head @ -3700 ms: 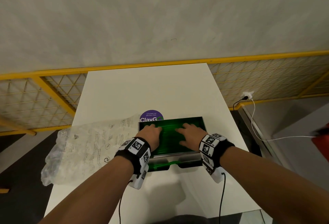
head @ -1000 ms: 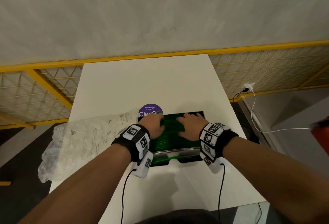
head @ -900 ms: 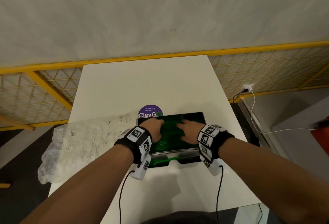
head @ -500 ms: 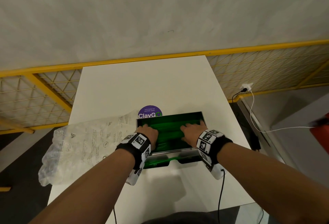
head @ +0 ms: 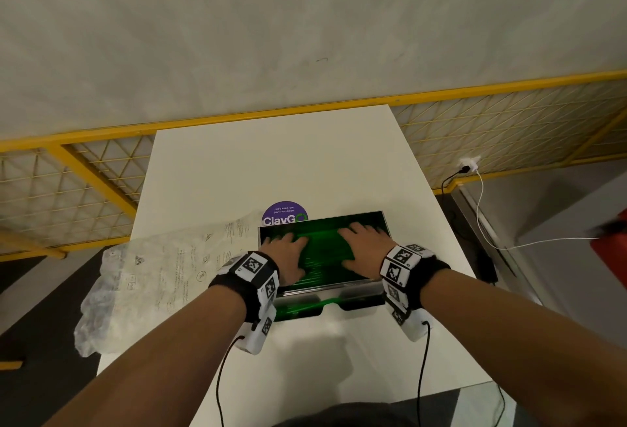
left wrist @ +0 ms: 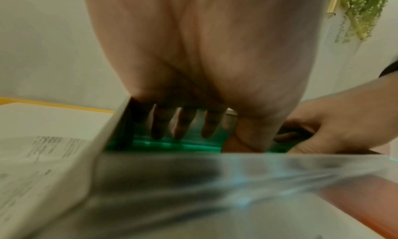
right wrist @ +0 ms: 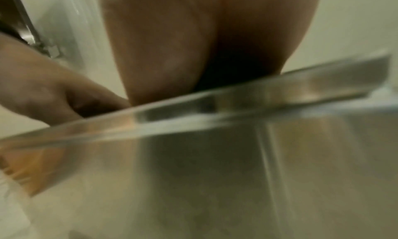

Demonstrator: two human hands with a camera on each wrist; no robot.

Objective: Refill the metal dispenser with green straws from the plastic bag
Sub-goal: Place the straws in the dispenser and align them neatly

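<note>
Hands spreading apart over the straws

Left hand (head: pixel 286 257) and right hand (head: pixel 364 248), flat and open, are sliding toward nine and three o'clock, levelling green plastic straws (head: pixel 322 250) inside the rectangular metal dispenser (head: pixel 359 291).

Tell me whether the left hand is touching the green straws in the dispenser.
Touching. The head view shows the left hand lying flat on the green straws inside the metal dispenser; the left wrist view shows its fingers reaching down onto them.

Dim, soft light; blurred wrist views
</note>
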